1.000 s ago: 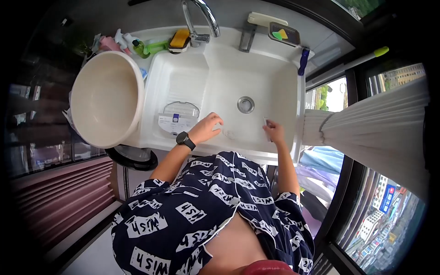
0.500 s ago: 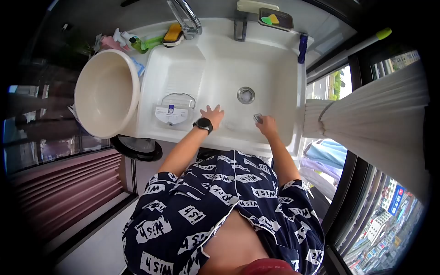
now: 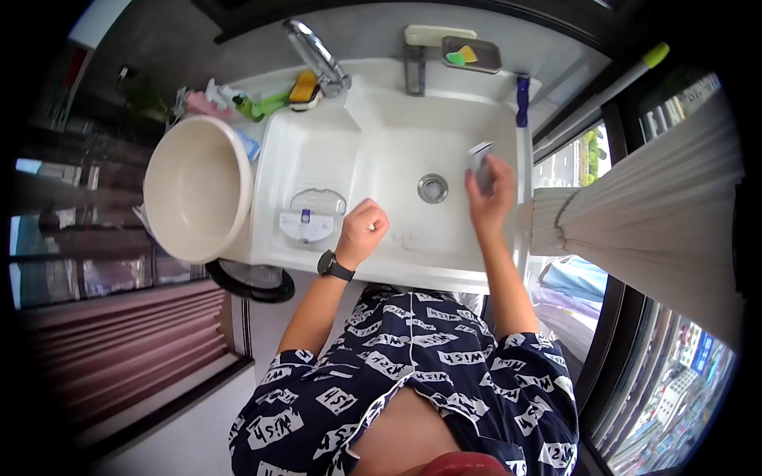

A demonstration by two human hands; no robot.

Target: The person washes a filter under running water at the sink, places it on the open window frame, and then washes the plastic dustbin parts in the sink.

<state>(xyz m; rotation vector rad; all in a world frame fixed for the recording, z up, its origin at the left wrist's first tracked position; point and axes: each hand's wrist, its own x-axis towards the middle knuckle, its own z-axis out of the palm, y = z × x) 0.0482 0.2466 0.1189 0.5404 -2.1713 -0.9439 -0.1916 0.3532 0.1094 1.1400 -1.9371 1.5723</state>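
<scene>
Right hand (image 3: 493,198) lifts a small flat piece (image 3: 479,151) over the sink (image 3: 397,143).
Beyond the left hand (image 3: 363,232) stands a cream washbasin (image 3: 190,190); nearer it, a labelled clear container (image 3: 308,228). That hand is curled; whether it holds anything, I cannot tell. The drain strainer (image 3: 432,189) lies between the hands. The right fingers grip the piece, which seems at a handling stage calling for steady fingertips.

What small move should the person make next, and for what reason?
I would probably bring the left hand over to steady the small flat piece: only the right hand holds it, over the sink, and the drain lies between the hands.
</scene>
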